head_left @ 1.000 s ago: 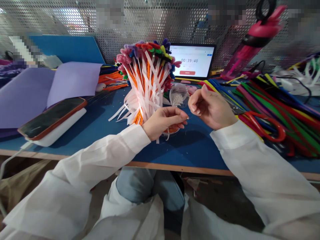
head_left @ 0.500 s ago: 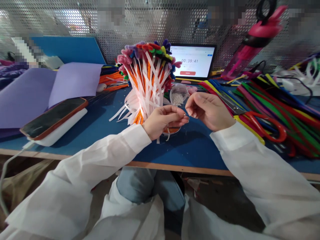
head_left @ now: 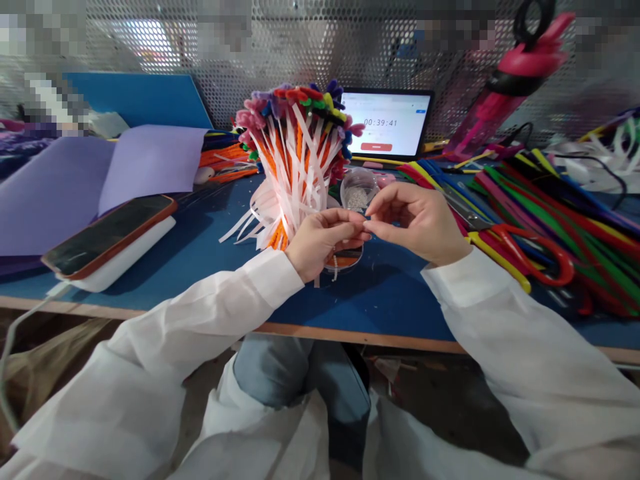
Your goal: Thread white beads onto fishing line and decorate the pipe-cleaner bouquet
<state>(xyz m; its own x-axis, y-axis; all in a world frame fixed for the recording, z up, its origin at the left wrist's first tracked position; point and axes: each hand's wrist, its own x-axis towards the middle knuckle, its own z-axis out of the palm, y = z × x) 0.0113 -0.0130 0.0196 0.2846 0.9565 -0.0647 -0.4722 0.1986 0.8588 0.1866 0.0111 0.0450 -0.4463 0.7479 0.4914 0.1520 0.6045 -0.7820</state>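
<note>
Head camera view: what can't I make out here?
All in the head view:
What, if anything, the right hand pinches: too small, and fingertips cover it.
Upper part of the bead strand: behind the left hand.
The number of beads in the clear cup: too tiny.
Left end of the purple paper: cut off by the picture's edge.

Seemingly plastic tub [head_left: 358, 178] on table [head_left: 395, 303].

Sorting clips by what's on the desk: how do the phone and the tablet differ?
The phone lies on a white block, while the tablet stands close to upright. The phone's screen is dark; the tablet's is lit and reads 00:39:41. The phone has an orange-brown case, whereas the tablet shows a black border. Both are rectangular.
</note>
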